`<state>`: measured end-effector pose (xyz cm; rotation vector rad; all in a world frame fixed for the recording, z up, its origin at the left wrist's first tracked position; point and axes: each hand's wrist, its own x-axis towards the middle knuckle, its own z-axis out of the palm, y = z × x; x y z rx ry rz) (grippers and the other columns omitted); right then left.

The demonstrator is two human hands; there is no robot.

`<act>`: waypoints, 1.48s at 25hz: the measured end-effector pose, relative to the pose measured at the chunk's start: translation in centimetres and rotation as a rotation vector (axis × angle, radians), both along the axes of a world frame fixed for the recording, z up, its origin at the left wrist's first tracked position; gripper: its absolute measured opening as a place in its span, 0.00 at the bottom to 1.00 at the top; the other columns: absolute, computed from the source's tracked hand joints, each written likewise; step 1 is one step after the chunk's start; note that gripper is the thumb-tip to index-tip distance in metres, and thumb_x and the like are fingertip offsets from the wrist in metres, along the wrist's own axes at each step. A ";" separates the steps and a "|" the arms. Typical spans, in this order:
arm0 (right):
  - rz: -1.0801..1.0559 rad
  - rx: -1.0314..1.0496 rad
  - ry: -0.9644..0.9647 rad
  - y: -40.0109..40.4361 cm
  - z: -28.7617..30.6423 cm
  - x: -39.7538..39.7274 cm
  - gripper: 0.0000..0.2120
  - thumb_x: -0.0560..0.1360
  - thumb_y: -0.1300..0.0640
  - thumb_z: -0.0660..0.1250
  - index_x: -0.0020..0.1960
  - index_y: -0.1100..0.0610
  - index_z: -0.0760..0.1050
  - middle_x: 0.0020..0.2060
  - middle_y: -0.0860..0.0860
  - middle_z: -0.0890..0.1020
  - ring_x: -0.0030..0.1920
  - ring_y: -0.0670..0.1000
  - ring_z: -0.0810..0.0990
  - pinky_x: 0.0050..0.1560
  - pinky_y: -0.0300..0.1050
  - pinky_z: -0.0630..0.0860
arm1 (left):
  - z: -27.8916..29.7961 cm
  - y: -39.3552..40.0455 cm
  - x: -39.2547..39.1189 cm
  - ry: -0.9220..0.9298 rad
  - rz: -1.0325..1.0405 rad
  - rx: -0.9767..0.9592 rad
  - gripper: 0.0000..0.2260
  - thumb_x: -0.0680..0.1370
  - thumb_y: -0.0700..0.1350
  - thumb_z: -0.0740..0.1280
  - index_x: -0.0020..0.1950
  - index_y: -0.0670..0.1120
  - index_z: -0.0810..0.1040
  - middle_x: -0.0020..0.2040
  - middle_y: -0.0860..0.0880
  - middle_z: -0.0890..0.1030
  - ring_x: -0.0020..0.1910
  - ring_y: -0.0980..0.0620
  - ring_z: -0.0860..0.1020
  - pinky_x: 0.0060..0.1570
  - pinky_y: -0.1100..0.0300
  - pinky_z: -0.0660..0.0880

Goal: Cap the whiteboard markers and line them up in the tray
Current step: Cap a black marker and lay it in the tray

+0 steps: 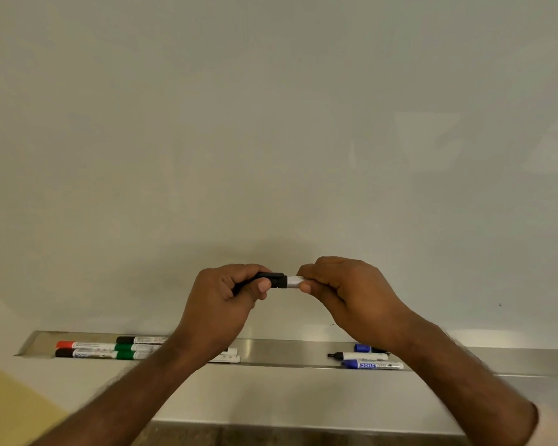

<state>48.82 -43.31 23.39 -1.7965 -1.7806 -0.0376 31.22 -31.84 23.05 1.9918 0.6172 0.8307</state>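
Both hands hold one black whiteboard marker (285,281) level above the metal tray (287,354). My left hand (226,297) grips its black cap end; my right hand (345,291) grips the white barrel. The cap sits against the barrel; whether it is fully seated I cannot tell. At the tray's left end lie a red-capped marker (84,345), a black-capped marker (81,353), another black-capped marker (142,340) and green-capped markers (126,351). To the right lie an uncapped marker with a bare black tip (358,356), a blue-capped marker (372,365) and a loose blue cap (362,348).
A plain whiteboard (271,140) fills the view above the tray. Two white marker ends (227,358) show behind my left forearm. A yellow surface (10,407) lies at the lower left, and a steel ledge (303,397) runs below the tray.
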 end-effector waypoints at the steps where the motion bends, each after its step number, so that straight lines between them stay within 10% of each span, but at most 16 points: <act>1: -0.004 -0.009 0.007 0.2 -0.3 0.0 0.14 0.78 0.47 0.56 0.49 0.51 0.79 0.32 0.44 0.74 0.33 0.48 0.72 0.32 0.49 0.73 | -0.3 0.2 0.1 0.010 -0.001 0.015 0.14 0.75 0.38 0.68 0.44 0.59 0.82 0.35 0.50 0.81 0.30 0.56 0.73 0.33 0.65 0.70; 11: -0.049 -0.136 0.166 3.1 -6.6 0.4 0.09 0.80 0.50 0.60 0.48 0.51 0.78 0.32 0.45 0.72 0.34 0.47 0.71 0.35 0.47 0.71 | -5.5 5.3 1.3 0.232 -0.095 0.138 0.08 0.74 0.42 0.70 0.47 0.55 0.84 0.34 0.52 0.81 0.35 0.53 0.76 0.35 0.66 0.69; 17: -0.140 -0.280 0.211 4.2 -14.4 -0.6 0.11 0.78 0.56 0.63 0.60 0.51 0.75 0.50 0.49 0.80 0.48 0.49 0.76 0.52 0.43 0.72 | -13.7 7.2 0.8 0.401 -0.066 0.255 0.08 0.72 0.44 0.72 0.48 0.54 0.84 0.42 0.55 0.79 0.42 0.57 0.75 0.45 0.66 0.69; 28: -0.258 -0.596 -0.020 6.1 -22.7 -3.0 0.12 0.78 0.59 0.61 0.57 0.49 0.78 0.50 0.49 0.78 0.54 0.52 0.70 0.59 0.49 0.63 | -23.3 6.5 0.2 0.813 0.006 0.383 0.12 0.77 0.47 0.63 0.57 0.58 0.80 0.54 0.57 0.79 0.56 0.49 0.70 0.51 0.54 0.60; 37: -0.242 -0.571 0.013 6.0 -23.4 -3.1 0.16 0.79 0.58 0.60 0.66 0.50 0.71 0.58 0.51 0.76 0.61 0.54 0.68 0.64 0.51 0.61 | -23.6 6.7 -0.4 0.791 0.063 0.417 0.10 0.75 0.51 0.64 0.54 0.57 0.81 0.53 0.56 0.78 0.56 0.50 0.69 0.53 0.53 0.61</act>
